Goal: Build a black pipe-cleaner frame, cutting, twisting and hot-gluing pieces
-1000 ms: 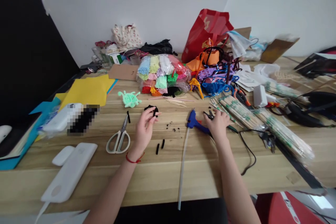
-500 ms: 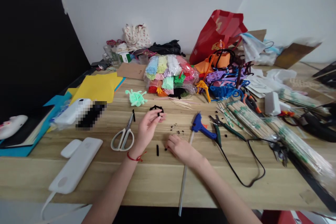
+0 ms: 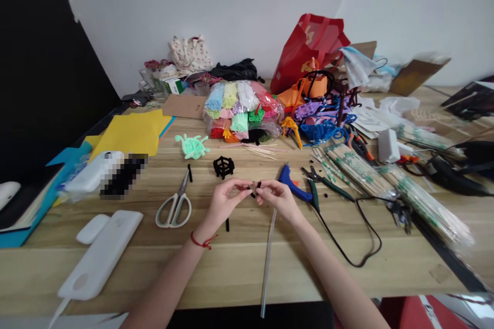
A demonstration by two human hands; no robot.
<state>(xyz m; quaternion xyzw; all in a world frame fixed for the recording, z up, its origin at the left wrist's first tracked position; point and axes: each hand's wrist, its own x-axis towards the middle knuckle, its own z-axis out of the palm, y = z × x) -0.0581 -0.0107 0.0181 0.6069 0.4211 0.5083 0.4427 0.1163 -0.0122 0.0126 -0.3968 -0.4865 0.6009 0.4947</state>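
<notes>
My left hand (image 3: pixel 228 197) and my right hand (image 3: pixel 278 198) meet over the table, each closed in a pinch. Between their fingertips is a short black pipe cleaner piece (image 3: pixel 253 195); another dark bit shows at my right fingertips. Whether the two bits are joined I cannot make out. Just behind my left hand stands a small black openwork frame (image 3: pixel 224 166). A black strip (image 3: pixel 227 224) lies partly hidden below my left hand. To the right of my right hand rests a blue glue gun (image 3: pixel 295 185), a long clear glue stick (image 3: pixel 267 267) reaching from it towards the table's front edge.
White-handled scissors (image 3: pixel 174 209) and a mint-green fuzzy bundle (image 3: pixel 192 147) lie at left. Green-handled pliers (image 3: pixel 332 185) and packs of wooden sticks (image 3: pixel 358 172) are at right. Bagged coloured pipe cleaners (image 3: pixel 241 113) sit behind. A black cable (image 3: pixel 339 251) loops across the right.
My left hand has moved off the black frame, which now stands alone on the table. My right hand has risen from the tabletop, and both hands have come together at the fingertips.
</notes>
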